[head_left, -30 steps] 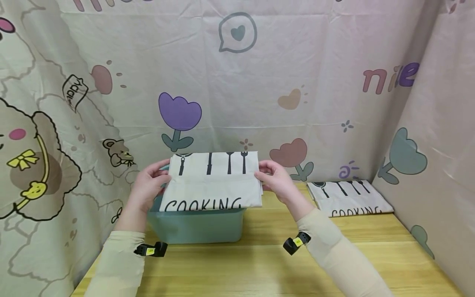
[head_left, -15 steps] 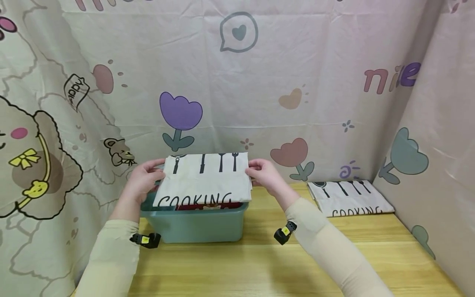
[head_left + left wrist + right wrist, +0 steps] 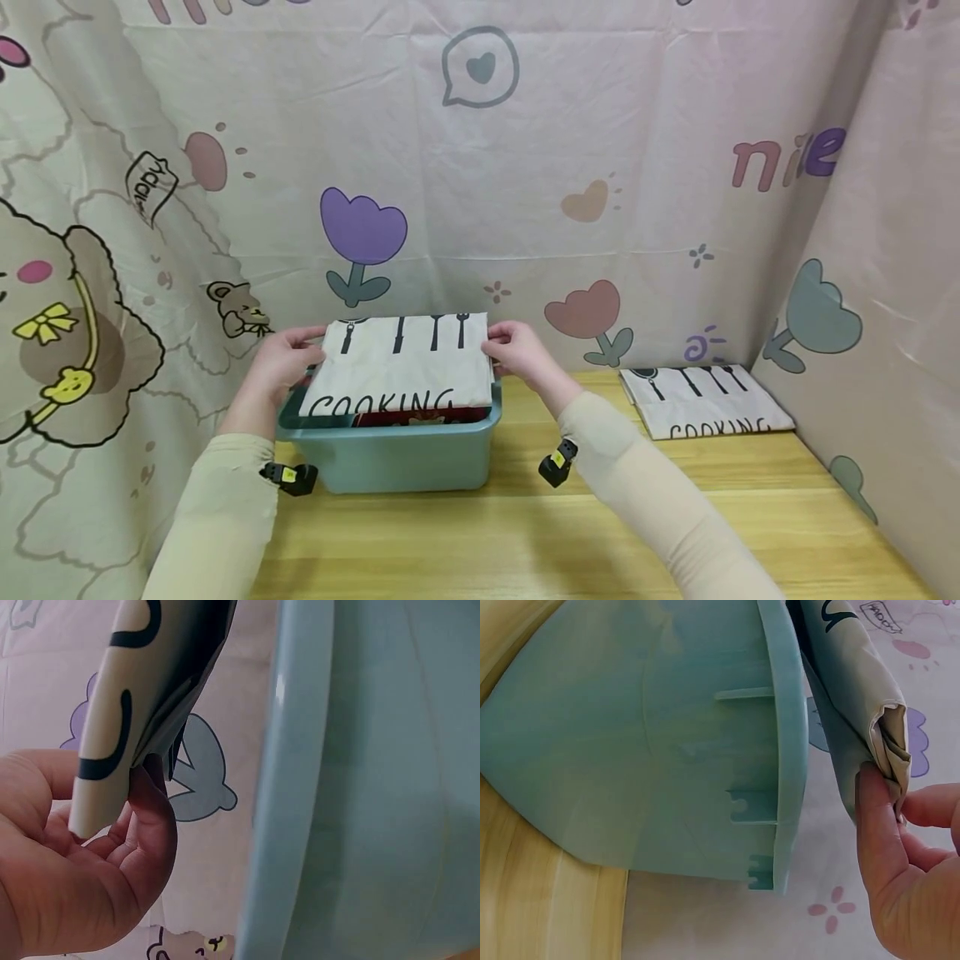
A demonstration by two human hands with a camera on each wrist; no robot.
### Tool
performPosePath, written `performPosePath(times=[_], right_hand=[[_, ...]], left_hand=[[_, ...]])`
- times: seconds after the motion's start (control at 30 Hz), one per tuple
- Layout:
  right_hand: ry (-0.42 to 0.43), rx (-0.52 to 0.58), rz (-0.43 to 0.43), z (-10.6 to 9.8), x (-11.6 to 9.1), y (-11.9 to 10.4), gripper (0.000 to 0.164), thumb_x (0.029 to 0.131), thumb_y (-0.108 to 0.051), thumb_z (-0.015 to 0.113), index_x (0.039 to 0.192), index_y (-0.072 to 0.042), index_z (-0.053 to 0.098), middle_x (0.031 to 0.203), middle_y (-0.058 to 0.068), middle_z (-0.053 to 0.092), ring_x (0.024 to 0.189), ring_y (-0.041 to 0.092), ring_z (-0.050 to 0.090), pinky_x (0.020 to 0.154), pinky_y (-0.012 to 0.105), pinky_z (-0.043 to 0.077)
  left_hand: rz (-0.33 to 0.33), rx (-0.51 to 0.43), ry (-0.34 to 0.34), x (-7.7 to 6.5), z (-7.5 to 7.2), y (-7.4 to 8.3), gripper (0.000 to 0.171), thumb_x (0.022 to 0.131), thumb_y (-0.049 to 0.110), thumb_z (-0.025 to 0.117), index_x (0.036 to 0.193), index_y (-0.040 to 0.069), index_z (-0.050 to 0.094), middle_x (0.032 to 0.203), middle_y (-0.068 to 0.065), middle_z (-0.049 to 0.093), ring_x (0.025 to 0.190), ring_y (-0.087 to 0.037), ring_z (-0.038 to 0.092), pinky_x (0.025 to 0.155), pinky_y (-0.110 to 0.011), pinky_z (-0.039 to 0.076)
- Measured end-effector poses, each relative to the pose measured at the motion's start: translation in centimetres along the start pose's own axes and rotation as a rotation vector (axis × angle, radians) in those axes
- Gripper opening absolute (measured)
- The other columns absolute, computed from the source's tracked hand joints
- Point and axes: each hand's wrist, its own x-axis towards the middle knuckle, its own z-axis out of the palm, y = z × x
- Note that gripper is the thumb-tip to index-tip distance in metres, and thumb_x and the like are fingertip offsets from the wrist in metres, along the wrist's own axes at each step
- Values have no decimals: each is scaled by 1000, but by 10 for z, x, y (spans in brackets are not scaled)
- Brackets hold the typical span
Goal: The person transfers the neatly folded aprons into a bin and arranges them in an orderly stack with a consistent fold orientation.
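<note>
While the left hand [image 3: 282, 364] and the right hand [image 3: 522, 350] pinch its opposite short edges, one folded white cloth [image 3: 401, 367] spans between them, above the single teal bin [image 3: 397, 458]. Its long axis runs from hand to hand, with the COOKING lettering along the edge nearer the person and the printed fork's tines pointing away. Something dark red [image 3: 397, 418] shows inside the bin. One more folded cloth [image 3: 708, 404] lies well to the right hand's right.

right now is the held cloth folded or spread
Folded: the held COOKING-print cloth shows stacked layers in the right wrist view.
</note>
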Motion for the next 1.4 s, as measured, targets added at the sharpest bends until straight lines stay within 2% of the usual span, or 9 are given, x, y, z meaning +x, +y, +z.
performPosePath(times=[0.17, 0.27, 0.4, 0.5, 0.73, 1.03, 1.2, 1.4], right_hand=[[1, -66, -9, 3, 2, 0, 25, 95, -4, 60, 117, 8, 61, 97, 13, 61, 82, 20, 60, 72, 38, 59], [3, -157, -41, 2, 1, 1, 27, 95, -6, 60, 118, 7, 60, 99, 15, 62, 84, 22, 61, 71, 37, 59], [50, -377, -147, -3, 0, 3, 29, 96, -9, 60, 121, 6, 61, 105, 15, 64, 95, 27, 63, 80, 37, 56], [96, -478, -211, -10, -2, 5, 29, 97, -11, 60, 121, 4, 62, 106, 15, 65, 101, 29, 62, 86, 39, 52], [65, -485, -333, -34, -13, 17, 29, 96, -8, 61, 122, 6, 62, 108, 16, 66, 100, 30, 63, 90, 41, 51], [23, -549, -476, -60, -30, 35, 28, 95, -9, 64, 121, 2, 64, 107, 12, 69, 98, 27, 65, 88, 41, 53], [42, -617, -515, -74, -38, 46, 32, 94, -9, 66, 123, 1, 64, 113, 14, 69, 102, 29, 66, 92, 46, 51], [79, -689, -475, -93, -47, 59, 39, 94, -16, 67, 131, -3, 61, 122, 13, 67, 108, 30, 64, 93, 50, 49]], left_hand=[[-3, 13, 11, 2, 0, -3, 54, 99, 8, 49, 151, 5, 38, 134, -26, 45, 107, -34, 49, 75, -35, 50], [9, 31, 6, 1, 1, -3, 53, 98, 7, 49, 149, -1, 39, 136, -29, 45, 111, -38, 51, 80, -39, 54], [46, 175, -19, -3, -1, -5, 51, 99, 10, 47, 146, -10, 38, 138, -35, 44, 114, -45, 55, 88, -48, 54], [82, 283, -23, -7, -2, -6, 51, 100, 13, 47, 144, -12, 38, 136, -38, 45, 110, -46, 58, 88, -51, 52], [186, 392, -18, -16, 1, -3, 49, 100, 17, 49, 140, -11, 43, 131, -37, 50, 117, -51, 51, 95, -62, 43], [327, 450, -12, -29, 13, 1, 47, 99, 16, 55, 137, -12, 48, 122, -32, 59, 111, -47, 56, 91, -58, 47], [355, 462, -9, -38, 20, 2, 48, 99, 17, 56, 138, -10, 48, 121, -29, 61, 111, -45, 58, 91, -57, 47], [431, 472, 2, -49, 28, 3, 47, 97, 14, 59, 136, -11, 49, 118, -29, 63, 108, -46, 60, 90, -58, 48]])
